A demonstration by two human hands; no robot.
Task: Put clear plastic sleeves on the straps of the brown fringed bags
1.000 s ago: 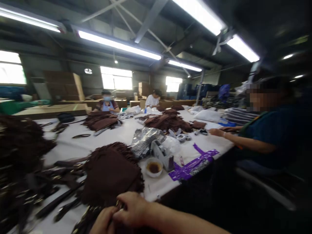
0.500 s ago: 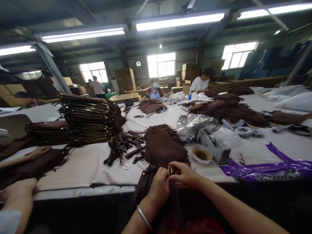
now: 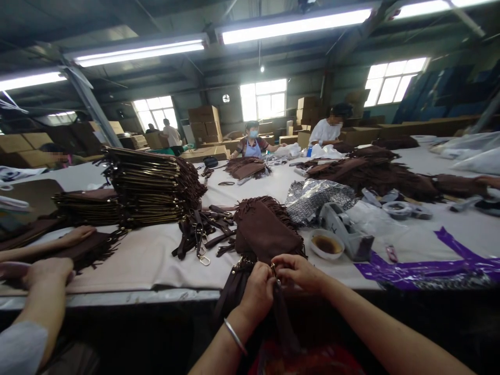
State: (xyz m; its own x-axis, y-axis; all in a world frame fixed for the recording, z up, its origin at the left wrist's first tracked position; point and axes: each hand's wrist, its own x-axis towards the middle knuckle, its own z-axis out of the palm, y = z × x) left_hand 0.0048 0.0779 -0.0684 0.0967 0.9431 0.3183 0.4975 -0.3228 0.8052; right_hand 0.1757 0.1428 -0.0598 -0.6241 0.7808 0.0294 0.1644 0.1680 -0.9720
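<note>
Pinching a small gold clasp between the fingertips, the left hand and the right hand meet at the near edge of the bench. Both are closed on this metal piece, and a dark strap hangs below it. The left wrist wears a silver bangle.

Just beyond the hands lies a brown fringed bag on the bench. Next to the left hand, on its left, dark folded straps hang at the edge; farther left are loose straps with gold clips, and behind those stands a tall stack of fringed bags. Beyond the right hand, to its right, sit a white bowl of brown liquid and a grey tape dispenser, with purple plastic farther right. Well left of the left hand, another person's hands rest at dark fringed material.
</note>
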